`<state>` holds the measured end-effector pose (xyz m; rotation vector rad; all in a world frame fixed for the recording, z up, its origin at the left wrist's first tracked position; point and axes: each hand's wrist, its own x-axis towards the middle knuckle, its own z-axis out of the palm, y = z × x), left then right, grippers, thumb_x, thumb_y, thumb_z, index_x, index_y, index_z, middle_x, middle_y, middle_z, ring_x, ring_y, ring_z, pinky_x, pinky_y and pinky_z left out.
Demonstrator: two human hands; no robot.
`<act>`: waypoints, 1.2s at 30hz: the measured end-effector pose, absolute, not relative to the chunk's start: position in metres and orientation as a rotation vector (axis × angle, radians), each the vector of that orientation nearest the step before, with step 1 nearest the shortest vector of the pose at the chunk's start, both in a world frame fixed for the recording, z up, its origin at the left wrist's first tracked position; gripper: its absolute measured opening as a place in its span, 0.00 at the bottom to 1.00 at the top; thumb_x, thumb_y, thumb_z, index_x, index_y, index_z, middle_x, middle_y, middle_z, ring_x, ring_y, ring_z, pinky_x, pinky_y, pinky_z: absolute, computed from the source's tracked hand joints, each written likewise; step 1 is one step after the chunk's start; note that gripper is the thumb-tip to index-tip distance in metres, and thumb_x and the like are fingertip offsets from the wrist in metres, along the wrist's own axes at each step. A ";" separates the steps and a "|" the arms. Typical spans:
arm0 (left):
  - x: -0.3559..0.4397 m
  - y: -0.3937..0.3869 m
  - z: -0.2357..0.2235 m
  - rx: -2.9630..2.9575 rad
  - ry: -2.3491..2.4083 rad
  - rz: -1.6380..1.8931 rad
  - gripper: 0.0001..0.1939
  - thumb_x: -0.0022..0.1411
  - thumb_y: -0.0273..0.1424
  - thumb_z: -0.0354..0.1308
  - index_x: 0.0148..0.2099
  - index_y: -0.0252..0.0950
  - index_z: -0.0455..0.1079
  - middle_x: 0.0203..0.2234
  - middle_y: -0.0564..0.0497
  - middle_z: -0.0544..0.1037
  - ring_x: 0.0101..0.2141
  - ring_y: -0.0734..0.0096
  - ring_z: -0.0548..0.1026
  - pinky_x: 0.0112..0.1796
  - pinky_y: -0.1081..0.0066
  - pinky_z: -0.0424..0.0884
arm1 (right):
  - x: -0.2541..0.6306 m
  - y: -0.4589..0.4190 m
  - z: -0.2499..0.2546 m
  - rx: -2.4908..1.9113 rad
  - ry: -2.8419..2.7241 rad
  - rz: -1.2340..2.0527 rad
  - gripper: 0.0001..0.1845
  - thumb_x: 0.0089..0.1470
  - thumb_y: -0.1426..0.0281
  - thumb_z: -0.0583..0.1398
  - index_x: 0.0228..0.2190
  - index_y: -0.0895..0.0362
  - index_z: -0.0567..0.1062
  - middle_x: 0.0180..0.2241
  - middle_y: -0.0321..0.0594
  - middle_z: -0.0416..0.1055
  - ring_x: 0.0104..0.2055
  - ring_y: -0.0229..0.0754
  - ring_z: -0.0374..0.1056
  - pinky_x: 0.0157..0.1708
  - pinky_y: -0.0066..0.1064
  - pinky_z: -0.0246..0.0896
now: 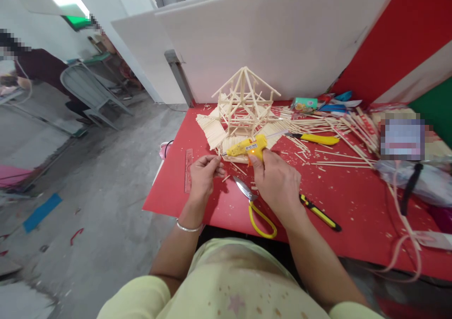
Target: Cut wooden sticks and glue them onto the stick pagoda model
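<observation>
My right hand (277, 180) is closed round the grip of a yellow hot glue gun (247, 147), whose nozzle points left. My left hand (205, 173) is pinched shut on a small thin wooden stick (219, 156), held right at the nozzle tip. Both hands hover over a red table (165, 192). Just behind them stands a small house frame built of pale wooden sticks (242, 104), with stick panels lying at its base.
Yellow-handled scissors (256, 210) lie under my right wrist. A transparent ruler (188, 168) is left of my hands. A yellow-black utility knife (319, 211) and another yellow cutter (316, 139) lie right. Loose sticks (339, 130) cover the back right; white boards (282, 41) stand behind.
</observation>
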<state>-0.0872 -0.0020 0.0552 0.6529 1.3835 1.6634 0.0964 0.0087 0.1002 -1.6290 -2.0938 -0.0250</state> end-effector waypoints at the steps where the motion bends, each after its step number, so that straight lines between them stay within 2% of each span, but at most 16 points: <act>1: -0.088 -0.002 0.055 0.652 1.379 1.662 0.15 0.47 0.36 0.71 0.33 0.32 0.73 0.20 0.52 0.76 0.16 0.76 0.72 0.20 0.75 0.71 | 0.096 0.008 0.100 -1.630 -2.094 -0.022 0.25 0.69 0.55 0.46 0.44 0.58 0.73 0.36 0.45 0.77 0.30 0.38 0.68 0.29 0.33 0.39; 21: -0.089 -0.005 0.056 0.641 1.391 1.656 0.15 0.47 0.36 0.71 0.33 0.32 0.73 0.21 0.52 0.76 0.17 0.76 0.73 0.21 0.74 0.72 | 0.091 0.013 0.101 -1.676 -2.068 -0.016 0.26 0.69 0.55 0.45 0.51 0.59 0.71 0.39 0.47 0.77 0.33 0.39 0.68 0.29 0.33 0.39; 36: -0.089 -0.003 0.055 0.651 1.384 1.648 0.15 0.47 0.36 0.71 0.33 0.32 0.73 0.20 0.52 0.76 0.16 0.76 0.73 0.20 0.75 0.70 | 0.076 0.015 0.112 -1.817 -2.003 -0.088 0.28 0.68 0.54 0.44 0.51 0.60 0.72 0.35 0.48 0.78 0.28 0.39 0.69 0.26 0.33 0.37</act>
